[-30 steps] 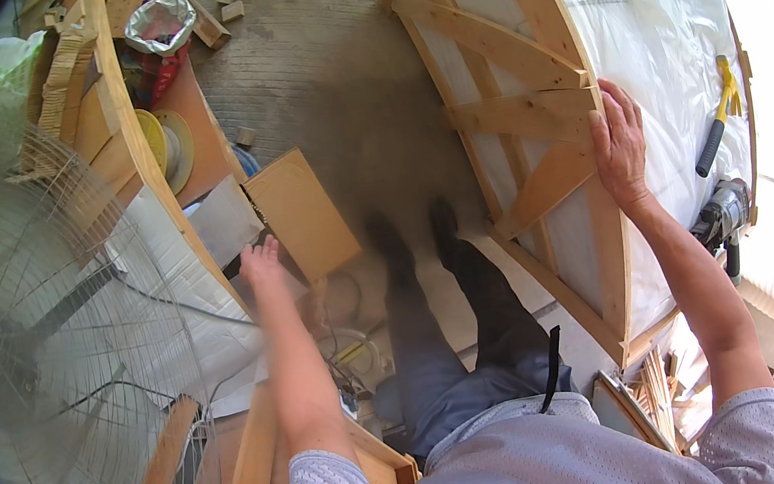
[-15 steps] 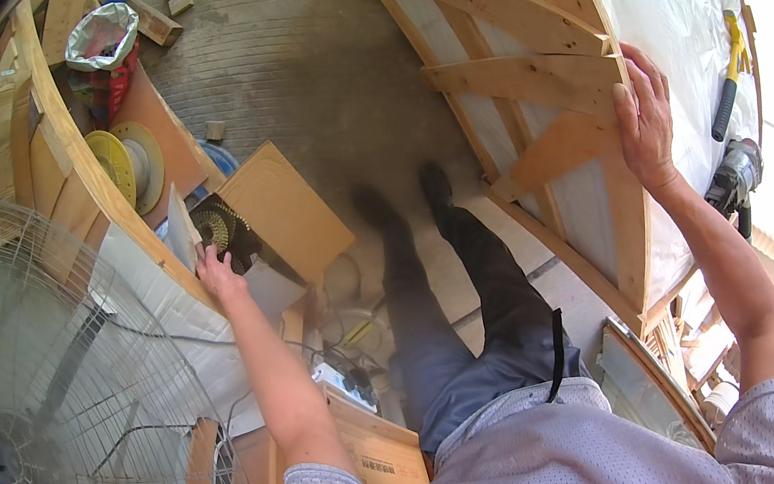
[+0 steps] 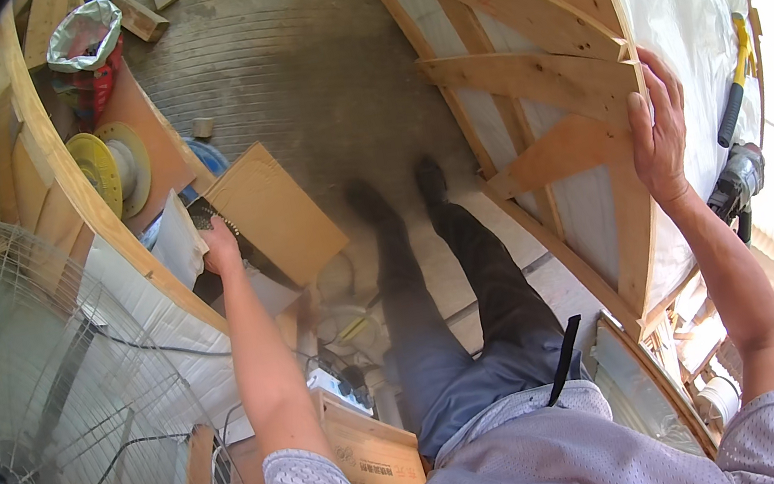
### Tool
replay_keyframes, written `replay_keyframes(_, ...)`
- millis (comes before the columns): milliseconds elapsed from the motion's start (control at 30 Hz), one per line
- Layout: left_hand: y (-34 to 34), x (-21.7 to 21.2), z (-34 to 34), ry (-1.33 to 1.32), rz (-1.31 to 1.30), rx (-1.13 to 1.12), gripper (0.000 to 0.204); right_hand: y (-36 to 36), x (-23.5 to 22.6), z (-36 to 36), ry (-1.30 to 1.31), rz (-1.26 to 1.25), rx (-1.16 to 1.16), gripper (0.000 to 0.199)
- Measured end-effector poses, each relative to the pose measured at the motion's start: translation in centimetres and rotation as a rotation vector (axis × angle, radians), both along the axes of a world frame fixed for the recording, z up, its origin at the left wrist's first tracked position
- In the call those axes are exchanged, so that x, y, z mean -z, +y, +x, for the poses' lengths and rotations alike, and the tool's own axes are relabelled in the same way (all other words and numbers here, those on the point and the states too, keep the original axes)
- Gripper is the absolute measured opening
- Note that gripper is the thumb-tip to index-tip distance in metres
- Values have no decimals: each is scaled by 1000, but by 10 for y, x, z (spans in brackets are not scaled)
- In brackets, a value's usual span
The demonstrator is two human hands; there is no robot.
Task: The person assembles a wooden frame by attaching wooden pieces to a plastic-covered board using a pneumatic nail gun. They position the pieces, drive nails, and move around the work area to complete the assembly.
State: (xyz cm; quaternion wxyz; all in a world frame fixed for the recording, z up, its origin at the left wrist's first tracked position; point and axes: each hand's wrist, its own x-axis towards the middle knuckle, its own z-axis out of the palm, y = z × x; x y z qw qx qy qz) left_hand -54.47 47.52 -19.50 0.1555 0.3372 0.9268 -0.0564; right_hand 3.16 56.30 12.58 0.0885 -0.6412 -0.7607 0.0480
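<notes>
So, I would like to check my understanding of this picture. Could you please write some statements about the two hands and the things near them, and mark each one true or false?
1. The left hand reaches into the open cardboard box. True.
2. The hammer lies to the right of the right hand. True.
3. The right hand is inside the box. False: it rests at the edge of the wooden crate.
4. The yellow spool is to the left of the box. True.
5. The red bag is to the right of the crate. False: it is at the upper left of the picture.
</notes>
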Motion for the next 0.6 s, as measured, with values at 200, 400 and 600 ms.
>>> replay_keyframes(200, -27, 27, -10, 125, -94, 168, 58, 0, 1, -1, 9, -2, 12, 38)
replay_keyframes(400, -42, 46, -39, 91, -101, 227, 59, 0, 1, 0, 11, -11, 12, 37)
replay_keyframes(600, -20, -3, -37, -149, 83, -5, 48, 1, 0, 1, 4, 8, 4, 36)
